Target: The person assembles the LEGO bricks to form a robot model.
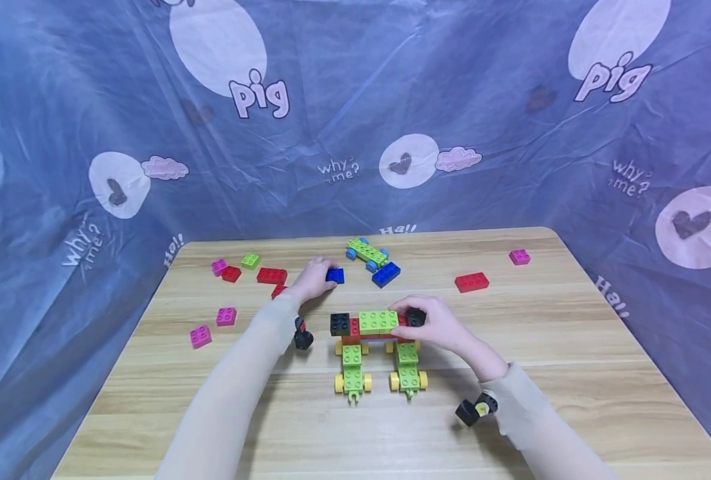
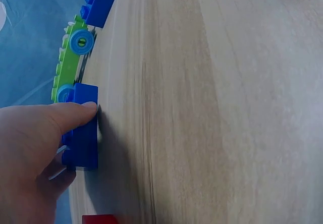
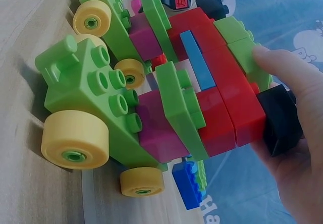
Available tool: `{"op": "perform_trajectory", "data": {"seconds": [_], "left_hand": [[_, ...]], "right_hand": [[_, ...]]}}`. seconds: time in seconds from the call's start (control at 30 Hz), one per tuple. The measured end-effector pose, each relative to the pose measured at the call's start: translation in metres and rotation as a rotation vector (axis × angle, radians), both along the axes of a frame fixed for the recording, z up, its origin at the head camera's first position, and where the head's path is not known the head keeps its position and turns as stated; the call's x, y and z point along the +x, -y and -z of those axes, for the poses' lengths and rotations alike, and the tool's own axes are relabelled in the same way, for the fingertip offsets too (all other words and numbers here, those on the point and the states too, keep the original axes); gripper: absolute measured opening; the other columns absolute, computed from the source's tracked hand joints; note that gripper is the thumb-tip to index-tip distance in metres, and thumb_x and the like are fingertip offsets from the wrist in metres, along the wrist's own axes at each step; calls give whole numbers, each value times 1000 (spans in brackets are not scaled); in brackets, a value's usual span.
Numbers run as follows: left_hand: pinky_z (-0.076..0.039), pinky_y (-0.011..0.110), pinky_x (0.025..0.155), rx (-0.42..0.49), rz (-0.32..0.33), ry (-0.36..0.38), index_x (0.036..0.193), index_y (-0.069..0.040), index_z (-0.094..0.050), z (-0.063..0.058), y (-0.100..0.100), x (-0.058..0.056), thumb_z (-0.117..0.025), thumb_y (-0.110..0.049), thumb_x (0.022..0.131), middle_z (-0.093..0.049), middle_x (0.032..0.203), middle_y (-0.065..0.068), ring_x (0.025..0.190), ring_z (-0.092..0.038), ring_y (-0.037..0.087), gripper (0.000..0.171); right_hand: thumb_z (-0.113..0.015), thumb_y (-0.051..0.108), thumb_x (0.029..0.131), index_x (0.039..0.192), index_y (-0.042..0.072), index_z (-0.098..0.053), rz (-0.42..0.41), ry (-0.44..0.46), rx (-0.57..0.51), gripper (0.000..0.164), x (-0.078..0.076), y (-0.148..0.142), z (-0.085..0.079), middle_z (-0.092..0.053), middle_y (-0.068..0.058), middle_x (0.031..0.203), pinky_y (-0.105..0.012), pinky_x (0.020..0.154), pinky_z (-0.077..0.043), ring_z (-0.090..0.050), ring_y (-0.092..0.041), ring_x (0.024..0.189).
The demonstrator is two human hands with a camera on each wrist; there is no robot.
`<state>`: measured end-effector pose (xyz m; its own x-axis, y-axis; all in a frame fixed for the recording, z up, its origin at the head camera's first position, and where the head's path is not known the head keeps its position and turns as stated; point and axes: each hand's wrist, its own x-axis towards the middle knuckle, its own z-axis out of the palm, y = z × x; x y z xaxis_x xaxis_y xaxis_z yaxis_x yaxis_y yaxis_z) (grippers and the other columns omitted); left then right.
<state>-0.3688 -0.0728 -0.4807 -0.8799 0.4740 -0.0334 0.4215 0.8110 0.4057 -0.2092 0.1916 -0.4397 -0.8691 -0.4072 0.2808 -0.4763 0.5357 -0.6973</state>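
My left hand pinches a blue brick between thumb and fingers, close over the back-left of the table. My right hand grips the right end of a toy brick vehicle. Its thumb lies on the light green top brick, while the other fingers are partly hidden behind the black end brick. The vehicle has two green wheeled bases with yellow wheels, purple bricks above them and a red body. Another black brick sits at its left end.
Behind the hands stand a green car base with blue wheels and another blue brick. Red bricks, pink bricks and a green brick lie left; a red brick and a pink brick lie right.
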Motion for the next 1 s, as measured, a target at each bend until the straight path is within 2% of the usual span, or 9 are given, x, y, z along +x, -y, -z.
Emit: {"op": "perform_trajectory", "data": {"seconds": [0.13,0.43,0.63,0.87,1.0], "left_hand": [[-39,44,108,-9,14,-7,131,-2,-55,1,0,1,-68,-18,90,-54,133,18,126,-49,34,45],[-37,45,109,3,19,15,133,-4,-53,-2,-1,6,-67,-20,92,-53,136,17,129,-47,34,47],[-38,46,108,67,14,20,133,-6,-54,-6,-4,9,-68,-21,90,-54,135,16,127,-48,33,47],[-40,44,107,135,25,38,132,-5,-55,-9,-3,14,-69,-21,90,-54,134,17,125,-51,32,48],[-41,45,106,177,44,38,132,-5,-56,-12,-2,18,-70,-21,89,-56,132,16,123,-52,31,48]], "right_hand": [[-81,21,77,109,11,-71,-2,1,-3,34,0,2,0,-72,1,101,-35,88,-51,-65,-16,98],[-79,19,79,110,9,-70,-14,-3,-41,34,1,4,1,-71,-1,98,-31,86,-51,-64,-19,95],[-80,18,78,110,9,-70,7,6,-43,34,1,4,2,-71,-2,100,-31,88,-51,-64,-17,97],[-81,16,76,111,3,-69,20,48,-82,39,2,4,2,-71,-6,103,-31,90,-49,-64,-23,101],[-83,17,75,112,5,-69,37,71,-89,41,2,4,4,-71,-8,106,-33,92,-49,-64,-26,103]]}}
